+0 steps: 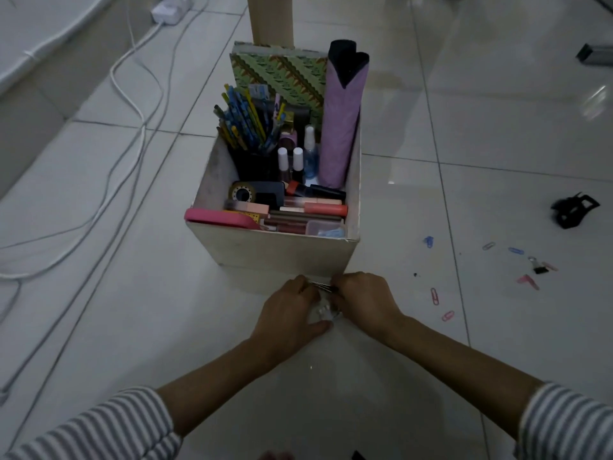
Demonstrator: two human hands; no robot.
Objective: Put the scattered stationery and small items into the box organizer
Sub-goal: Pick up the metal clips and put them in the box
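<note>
Both hands are meeting just in front of the box organizer's [282, 250] near wall. The left hand [292, 312] is curling its fingers and thumb around a small clear packet [323, 313] with white bits inside, while the right hand [365, 300] is pinching the packet's thin top edge with bent fingers. To the right of the box, paper clips [434, 296], a binder clip [540, 267] and a black claw clip [575, 210] are lying scattered on the floor tiles [497, 127], and white cables [143, 134] are trailing to its left.
</note>
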